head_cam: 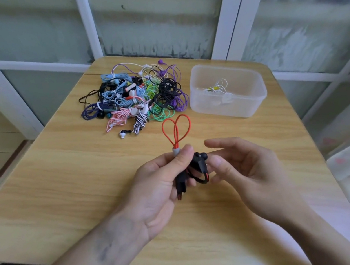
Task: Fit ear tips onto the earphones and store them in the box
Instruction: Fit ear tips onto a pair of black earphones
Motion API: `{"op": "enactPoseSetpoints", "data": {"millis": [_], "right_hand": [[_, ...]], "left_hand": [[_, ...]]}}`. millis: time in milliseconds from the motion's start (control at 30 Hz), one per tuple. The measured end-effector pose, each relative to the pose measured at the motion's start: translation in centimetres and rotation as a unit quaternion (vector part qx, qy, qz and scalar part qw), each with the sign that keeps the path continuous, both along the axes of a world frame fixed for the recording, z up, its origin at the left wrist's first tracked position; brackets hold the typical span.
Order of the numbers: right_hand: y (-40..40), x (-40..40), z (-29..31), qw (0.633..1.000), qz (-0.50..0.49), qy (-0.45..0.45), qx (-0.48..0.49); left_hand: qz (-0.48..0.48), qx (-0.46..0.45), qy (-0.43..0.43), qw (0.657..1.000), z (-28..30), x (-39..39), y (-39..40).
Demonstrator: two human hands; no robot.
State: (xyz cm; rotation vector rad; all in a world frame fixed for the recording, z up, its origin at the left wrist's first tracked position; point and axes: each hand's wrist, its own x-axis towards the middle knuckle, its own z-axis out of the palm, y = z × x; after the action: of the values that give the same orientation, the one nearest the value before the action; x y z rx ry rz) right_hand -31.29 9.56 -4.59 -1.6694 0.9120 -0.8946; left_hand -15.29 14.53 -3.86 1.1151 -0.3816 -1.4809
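Note:
My left hand (pixel 159 185) grips a red-corded earphone set (pixel 199 165) above the middle of the wooden table (pixel 62 185). Its black earbuds stick out to the right of my fingers, and two red cord loops (pixel 176 129) stand up above my thumb. My right hand (pixel 242 167) hovers just right of the earbuds with relaxed fingers, its fingertips close to or touching the black parts. A clear plastic box (pixel 227 90) stands at the back right with a white earphone set (pixel 217 89) inside it.
A tangled pile of several coloured earphones (pixel 133 95) lies at the back middle of the table, left of the box. One loose black-and-white earbud (pixel 123 133) lies at its front edge. Glass panels with white frames stand behind the table.

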Motion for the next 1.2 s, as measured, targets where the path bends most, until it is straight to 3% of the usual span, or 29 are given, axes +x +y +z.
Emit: {"op": "enactPoseSetpoints", "data": {"millis": [200, 333, 600, 733, 900, 1200], "right_hand": [[0.5, 0.3, 0.1, 0.999, -0.021, -0.027, -0.024], [0.6, 0.4, -0.1, 0.998, -0.010, 0.031, -0.058], [-0.5, -0.3, 0.2, 0.998, -0.066, -0.009, 0.011], [-0.6, -0.4, 0.3, 0.997, -0.074, -0.014, 0.013], [-0.2, 0.0, 0.2, 0.995, -0.089, -0.032, 0.020], [-0.1, -0.2, 0.3, 0.983, -0.039, 0.096, -0.148]], "left_hand": [[0.006, -0.004, -0.002, 1.000, 0.1, -0.1, 0.0], [0.001, -0.006, 0.023, 1.000, -0.1, -0.2, 0.2], [-0.098, -0.039, 0.100, 0.989, 0.6, 1.0, -0.1], [-0.145, -0.076, 0.015, 0.986, 0.5, 0.7, 0.3], [-0.101, -0.048, -0.047, 0.993, -0.3, 0.8, 0.3], [0.021, -0.044, -0.039, 0.998, 0.1, 0.7, 0.0]]}}
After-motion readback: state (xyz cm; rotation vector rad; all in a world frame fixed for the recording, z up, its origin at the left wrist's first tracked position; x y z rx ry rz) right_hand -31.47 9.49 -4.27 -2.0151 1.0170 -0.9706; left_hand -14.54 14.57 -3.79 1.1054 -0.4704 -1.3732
